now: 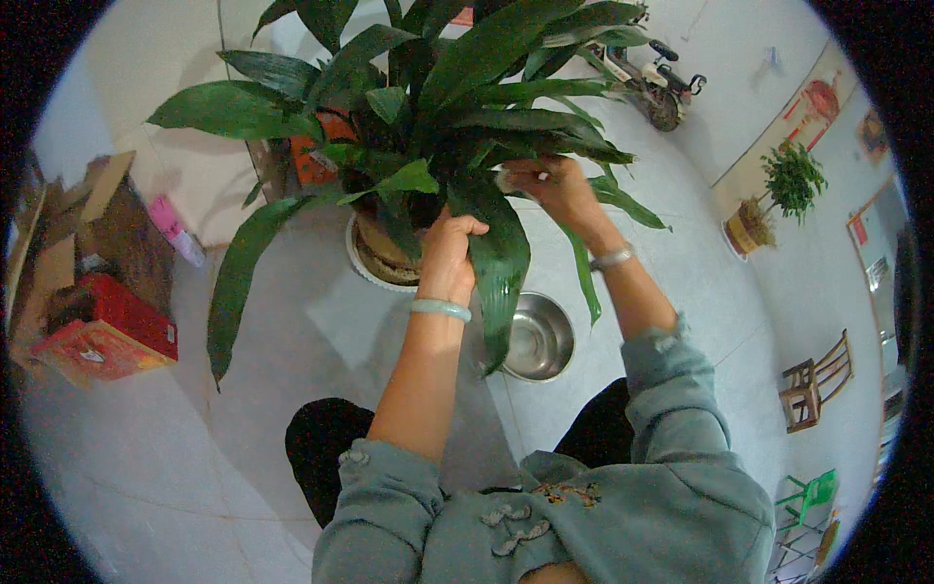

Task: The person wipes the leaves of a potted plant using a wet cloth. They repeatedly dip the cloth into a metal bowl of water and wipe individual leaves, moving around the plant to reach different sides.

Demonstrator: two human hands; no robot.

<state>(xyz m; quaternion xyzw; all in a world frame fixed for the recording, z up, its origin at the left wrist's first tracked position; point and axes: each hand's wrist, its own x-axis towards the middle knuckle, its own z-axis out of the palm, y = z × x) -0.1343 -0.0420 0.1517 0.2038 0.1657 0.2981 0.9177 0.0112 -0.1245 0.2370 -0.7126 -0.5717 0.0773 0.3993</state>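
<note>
A large potted plant with long, dark green leaves stands before me. My left hand (450, 258) is closed at the edge of a broad hanging leaf (502, 273), its thumb lying against it and the other fingers mostly hidden. The leaf's lower part looks shiny. To the right and higher up, my right hand (559, 193) is closed in a pinch on a small whitish wad (503, 180), perhaps cloth, beside the upper part of this leaf. Below them a round steel bowl (538, 337) sits on the floor, partly covered by the leaf tip.
The plant's pot stands in a white saucer (362, 268). Cardboard boxes (122, 229) and a red box (112, 331) lie at the left. On the right are a smaller potted plant (749, 229), a wooden chair (806, 389) and a green stool (809, 492). A scooter (662, 88) stands far back.
</note>
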